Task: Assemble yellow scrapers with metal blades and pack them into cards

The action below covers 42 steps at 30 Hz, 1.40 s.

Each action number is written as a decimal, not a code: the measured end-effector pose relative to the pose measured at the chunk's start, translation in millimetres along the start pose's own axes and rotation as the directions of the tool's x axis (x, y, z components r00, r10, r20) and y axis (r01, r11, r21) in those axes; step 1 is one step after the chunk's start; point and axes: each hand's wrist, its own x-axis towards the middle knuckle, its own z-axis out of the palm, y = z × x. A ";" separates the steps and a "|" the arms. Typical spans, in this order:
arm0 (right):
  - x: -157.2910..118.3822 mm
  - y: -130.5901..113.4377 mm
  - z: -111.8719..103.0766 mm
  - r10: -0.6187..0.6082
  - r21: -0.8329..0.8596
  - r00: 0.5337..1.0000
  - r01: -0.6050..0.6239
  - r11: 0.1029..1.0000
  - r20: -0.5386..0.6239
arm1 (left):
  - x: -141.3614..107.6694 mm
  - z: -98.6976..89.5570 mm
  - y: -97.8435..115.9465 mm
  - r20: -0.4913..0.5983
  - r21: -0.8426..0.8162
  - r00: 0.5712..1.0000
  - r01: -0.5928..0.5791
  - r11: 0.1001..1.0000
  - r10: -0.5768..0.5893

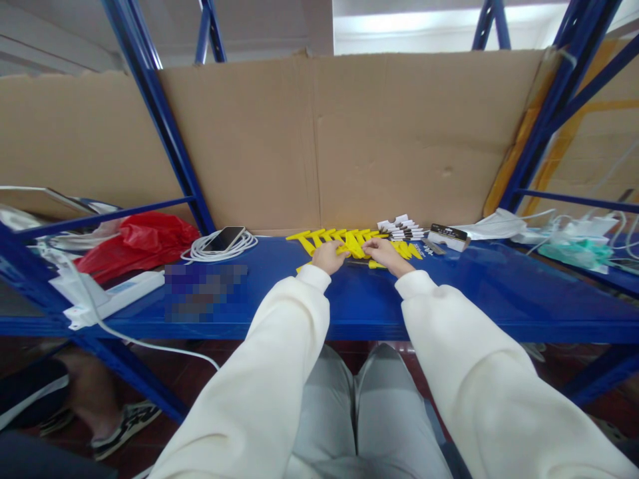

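Yellow flat pieces [319, 236] lie in a row on the blue shelf top [369, 299], near the cardboard wall. My left hand [328, 257] is at the left part of the row, its fingers closed on a small yellow piece [343, 249]. Just to the right, my right hand [383, 255] has its fingertips pinched beside an upright yellow piece [354, 245]; what they hold, if anything, is too small to make out. White pieces with dark ends [402, 228] are piled behind my right hand.
A black-and-white box [448, 237] stands right of the pieces. Further left are a phone [225, 239] on a coiled white cable [194, 251], a red bag [144, 243] and a power strip [132, 287]. Blue posts flank the shelf. Another person's leg [92, 392] shows at lower left.
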 end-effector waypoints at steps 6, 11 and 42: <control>-3.7 -3.2 0.4 0.062 0.131 0.998 -0.063 0.989 0.016 | 0.0 -0.1 0.0 0.013 0.010 1.000 -0.006 1.000 0.006; -4.2 0.0 1.9 0.068 0.179 0.996 -0.057 0.982 -0.054 | 0.2 -0.4 -0.2 0.027 0.018 1.000 -0.013 1.000 0.013; -11.9 -15.6 2.5 0.164 0.183 0.986 -0.163 0.969 0.009 | -2.7 -4.6 3.1 0.064 -0.007 0.997 -0.039 0.999 0.039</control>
